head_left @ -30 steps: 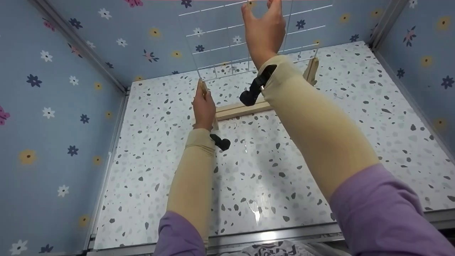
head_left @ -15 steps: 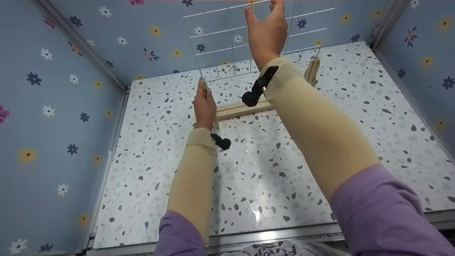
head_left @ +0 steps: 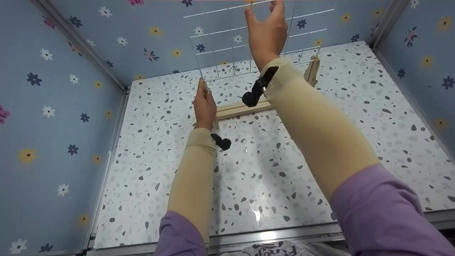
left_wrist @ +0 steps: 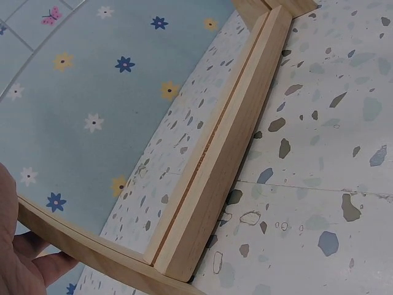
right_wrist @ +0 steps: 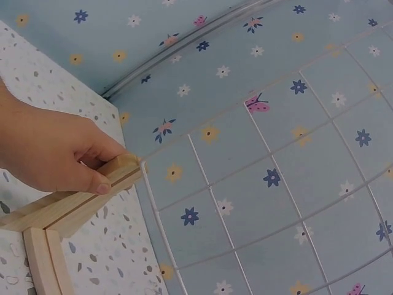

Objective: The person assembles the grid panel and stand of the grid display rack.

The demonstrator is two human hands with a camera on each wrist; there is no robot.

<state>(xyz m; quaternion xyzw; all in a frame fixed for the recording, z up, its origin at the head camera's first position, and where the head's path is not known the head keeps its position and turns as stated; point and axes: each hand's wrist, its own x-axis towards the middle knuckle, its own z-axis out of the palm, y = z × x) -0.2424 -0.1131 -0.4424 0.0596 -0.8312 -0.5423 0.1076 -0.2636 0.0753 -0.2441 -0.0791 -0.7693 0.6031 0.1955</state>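
My left hand (head_left: 205,111) grips the left side piece of a pale wooden stand. In the right wrist view the same hand (right_wrist: 52,147) pinches that side piece (right_wrist: 83,209) near its rounded end, which meets a corner of the wire grid panel (right_wrist: 272,152). A grooved wooden crossbar (left_wrist: 218,160) joins the left side piece to the right side piece (head_left: 311,72). The white grid rises above the stand at the back. High in the head view, my right hand (head_left: 267,37) holds the grid with thumb and fingers apart; its fingertips are partly cut off by the frame edge.
The stand rests on a speckled white tabletop (head_left: 249,170). Blue flowered panels (head_left: 53,142) enclose the left, back and right sides. A metal rail (head_left: 266,236) runs along the front edge.
The grid and my right hand have shifted slightly right and down in the head view since one second ago. My left hand stays on the wooden side piece, nearly still.
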